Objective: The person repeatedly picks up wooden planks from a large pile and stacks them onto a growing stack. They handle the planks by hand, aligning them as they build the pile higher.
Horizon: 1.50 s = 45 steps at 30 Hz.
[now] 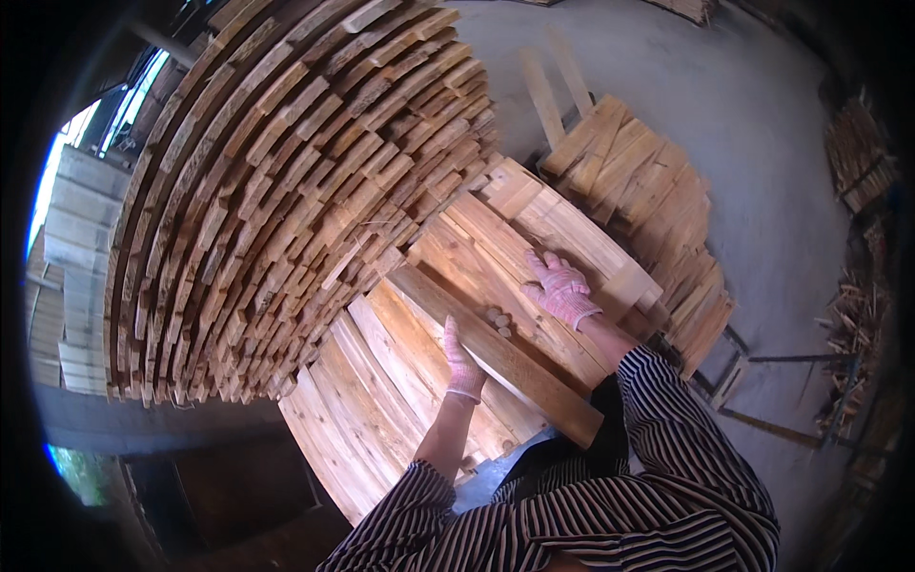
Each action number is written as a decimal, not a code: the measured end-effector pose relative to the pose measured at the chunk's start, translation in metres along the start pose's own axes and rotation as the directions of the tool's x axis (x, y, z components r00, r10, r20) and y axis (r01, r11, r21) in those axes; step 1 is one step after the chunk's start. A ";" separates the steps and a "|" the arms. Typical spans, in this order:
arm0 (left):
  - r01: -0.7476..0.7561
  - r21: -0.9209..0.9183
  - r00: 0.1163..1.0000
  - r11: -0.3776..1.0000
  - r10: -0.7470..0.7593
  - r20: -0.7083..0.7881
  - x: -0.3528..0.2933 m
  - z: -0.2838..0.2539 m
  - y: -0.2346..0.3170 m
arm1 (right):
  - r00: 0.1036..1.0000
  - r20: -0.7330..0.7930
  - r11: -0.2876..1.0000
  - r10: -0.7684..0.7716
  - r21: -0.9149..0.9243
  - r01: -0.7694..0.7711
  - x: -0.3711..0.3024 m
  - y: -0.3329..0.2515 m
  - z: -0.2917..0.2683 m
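A wooden plank (pixel 515 372) slants across the layer of boards in front of me, its near end close to my body. My left hand (pixel 461 365), in a pinkish glove, grips the plank's left edge; the thumb points up along it and the other fingers are mostly hidden. My right hand (pixel 560 286), gloved likewise, rests with spread fingers on the boards (pixel 515 262) right of the plank. Between the two hands, dark round knots (pixel 498 319) show on a board. More pale boards (pixel 357 396) lie side by side to the left of my left hand.
A tall stack of layered planks (pixel 315 191) rises at the far left, its stepped ends toward me. Beyond my right hand is a lower pile of boards (pixel 648 191). A metal frame (pixel 772 381) and scrap wood (pixel 848 315) stand on the concrete floor (pixel 762 124) at right.
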<state>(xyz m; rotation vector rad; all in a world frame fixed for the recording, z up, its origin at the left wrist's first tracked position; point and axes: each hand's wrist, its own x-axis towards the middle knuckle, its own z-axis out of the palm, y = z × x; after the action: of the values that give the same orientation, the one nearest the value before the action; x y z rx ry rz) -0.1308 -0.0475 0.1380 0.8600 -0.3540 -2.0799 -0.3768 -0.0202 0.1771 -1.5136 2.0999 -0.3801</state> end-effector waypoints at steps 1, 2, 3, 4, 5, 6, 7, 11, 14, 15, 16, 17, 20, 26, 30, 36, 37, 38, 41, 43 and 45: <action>0.043 0.013 0.998 0.999 -0.044 0.053 0.003 0.005 -0.010 | 1.000 -0.013 0.998 -0.019 -0.061 0.018 -0.006 0.010 0.004; 0.072 0.030 0.990 0.997 -0.075 0.116 0.005 0.017 -0.011 | 0.998 -0.036 0.991 -0.049 -0.123 0.044 -0.008 0.012 0.000; 0.105 0.047 0.977 0.993 -0.112 0.182 0.007 0.032 -0.016 | 0.996 -0.057 0.980 -0.074 -0.189 0.062 -0.013 0.015 -0.003; 0.077 0.030 0.985 0.997 -0.081 0.155 0.011 0.042 -0.016 | 0.974 -0.182 0.983 -0.133 -0.150 0.106 -0.027 0.006 0.001; 0.005 -0.006 1.000 1.000 -0.005 0.027 0.012 0.055 -0.008 | 0.995 -0.045 0.995 -0.090 -0.037 0.088 -0.040 -0.022 -0.007; -0.064 -0.044 0.993 0.997 0.060 -0.105 0.013 0.075 -0.004 | 0.983 0.108 0.972 -0.151 0.196 0.128 -0.058 -0.041 -0.025; -0.142 -0.070 0.965 0.987 0.122 -0.234 0.013 0.088 0.001 | 0.940 0.237 0.898 -0.245 0.422 0.128 -0.070 -0.054 -0.042; -0.276 0.850 0.946 0.449 0.282 0.158 0.042 0.100 0.000 | 0.989 0.125 0.966 -0.075 0.254 0.041 -0.055 -0.028 -0.069; -0.285 0.738 0.946 -0.611 -0.055 0.319 0.049 0.085 -0.016 | 0.999 0.032 0.999 0.027 0.032 -0.028 -0.008 0.041 -0.082; -0.327 0.656 0.930 -0.680 -0.108 0.352 0.048 0.091 -0.030 | 0.996 0.014 0.994 0.088 -0.062 -0.087 0.002 0.066 -0.083; -0.338 0.666 0.924 -0.665 -0.099 0.369 0.047 0.083 -0.026 | 0.997 -0.014 0.992 0.074 -0.098 -0.075 0.005 0.063 -0.073; -0.351 0.673 0.916 -0.651 -0.088 0.392 0.050 0.077 -0.022 | 0.998 -0.018 0.995 0.067 -0.069 -0.068 0.008 0.060 -0.061; -0.398 0.703 0.901 -0.589 -0.109 0.420 0.050 0.070 -0.012 | 0.994 -0.037 0.993 0.107 0.057 -0.105 0.010 0.070 -0.030; -0.384 0.666 0.890 -0.639 -0.063 0.452 0.053 0.064 -0.016 | 0.965 -0.204 0.986 0.165 0.067 -0.154 0.022 0.071 -0.004; -0.399 0.654 0.869 -0.643 -0.037 0.494 0.065 0.054 -0.023 | 0.963 -0.225 0.988 0.148 -0.003 -0.153 0.018 0.075 -0.007; -0.447 0.716 0.782 -0.535 0.154 0.603 0.122 0.145 -0.048 | 0.909 -0.410 0.997 0.074 0.042 -0.063 0.013 0.083 -0.009; -0.535 0.695 0.712 -0.481 0.186 0.677 0.144 0.175 -0.053 | 0.896 -0.444 0.999 0.032 0.050 -0.011 0.013 0.082 -0.011; -0.623 0.648 0.621 -0.438 0.225 0.750 0.172 0.202 -0.065 | 0.893 -0.449 0.998 -0.001 0.058 0.030 0.008 0.080 -0.017; -0.565 0.821 0.821 -0.083 0.044 0.569 0.269 0.269 -0.121 | 0.947 -0.317 0.940 -0.052 0.305 0.153 0.009 0.091 -0.041; -0.427 0.901 0.902 -0.073 -0.098 0.420 0.344 0.263 -0.161 | 0.857 -0.504 0.936 -0.107 0.239 0.258 0.010 0.090 -0.027; -0.264 0.836 0.964 -0.482 -0.161 0.212 0.402 0.257 -0.196 | 0.916 -0.400 0.792 -0.019 0.553 0.257 0.008 0.094 -0.040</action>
<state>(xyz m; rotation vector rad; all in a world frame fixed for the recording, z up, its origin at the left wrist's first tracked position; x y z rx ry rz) -0.5910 -0.2596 0.0411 1.3707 -2.7869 -1.0110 -0.4757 0.0015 0.1601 -1.2678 1.8509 -1.3526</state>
